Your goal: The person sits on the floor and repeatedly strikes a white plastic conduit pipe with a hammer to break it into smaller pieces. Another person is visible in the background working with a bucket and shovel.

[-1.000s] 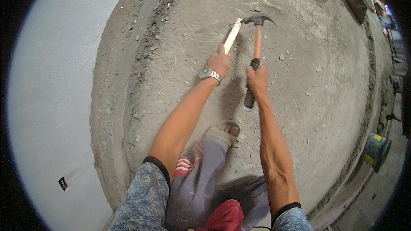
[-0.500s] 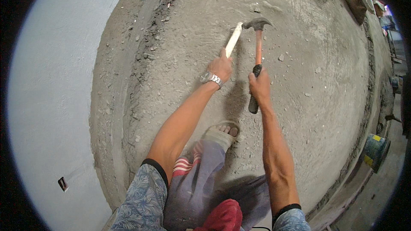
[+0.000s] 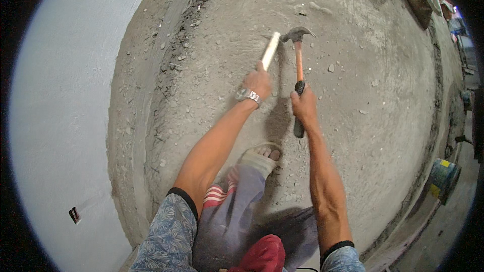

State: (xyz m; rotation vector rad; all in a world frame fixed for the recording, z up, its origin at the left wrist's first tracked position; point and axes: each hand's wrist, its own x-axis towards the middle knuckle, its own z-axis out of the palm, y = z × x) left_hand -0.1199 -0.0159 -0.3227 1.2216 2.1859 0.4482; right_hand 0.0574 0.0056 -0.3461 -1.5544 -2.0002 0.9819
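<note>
My left hand [image 3: 257, 83], with a metal watch at its wrist, is closed around the near end of a pale wooden stick [image 3: 270, 52]. A thin dark point juts out left of the stick's far end; I cannot tell what it is. In my right hand [image 3: 304, 105] is a claw hammer [image 3: 299, 60] with an orange shaft and black grip, held by that grip. Its striking face is at the right side of the stick's far end, touching or nearly so, and the claw points right. Both tools are above the rough floor.
Grey, dusty floor [image 3: 348, 136] with small rubble surrounds my sandalled foot [image 3: 262, 156]. A pale wall [image 3: 65, 95] with a small box opening [image 3: 74, 215] rises at left. At right stand a dark bucket [image 3: 443, 179] with yellow patches and, farther off, a sack [image 3: 418, 5].
The stick's far end and the hammer head have shifted slightly toward me and left. The hammer head has tilted a little. Both hands keep their grip.
</note>
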